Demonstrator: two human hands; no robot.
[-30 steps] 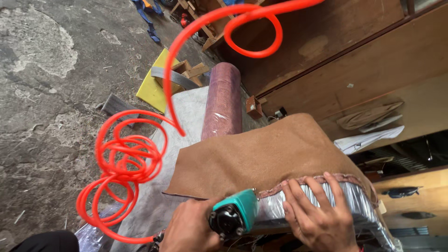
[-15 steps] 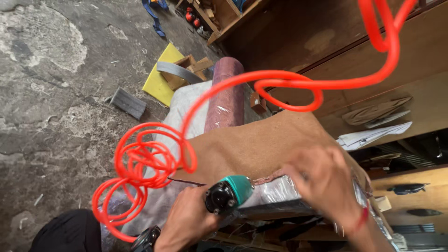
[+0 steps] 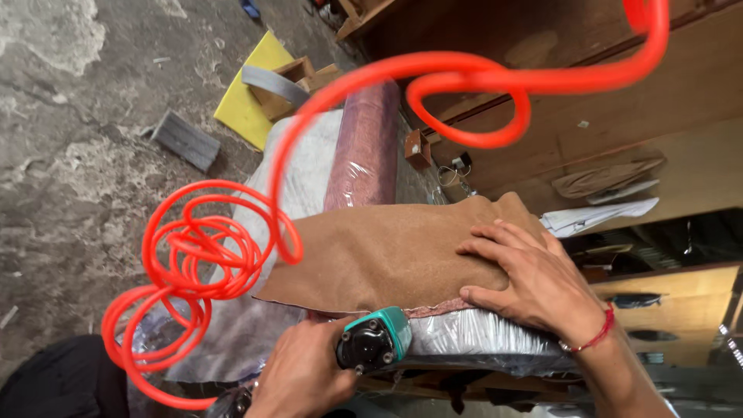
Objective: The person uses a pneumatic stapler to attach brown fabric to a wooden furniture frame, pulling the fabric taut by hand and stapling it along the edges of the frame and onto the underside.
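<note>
The left hand [image 3: 306, 371] grips a teal pneumatic stapler [image 3: 375, 340] against the plastic-wrapped cushion edge [image 3: 480, 340]. Just beside it, the right hand [image 3: 530, 275] lies open, flat on brown fabric [image 3: 387, 255]. A coiled orange air hose [image 3: 193, 263] loops left of the stapler, partly crossing a rolled pink cushion [image 3: 368, 147] beyond.

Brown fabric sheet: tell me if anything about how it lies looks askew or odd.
The brown fabric sheet lies crooked on the plastic-wrapped cushion, one corner overhanging on the hose side. The right hand presses it flat; the left hand grips a teal tool. No tears visible.

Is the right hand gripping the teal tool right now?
No, the right hand lies flat on the brown fabric; the left hand holds the teal tool.
</note>
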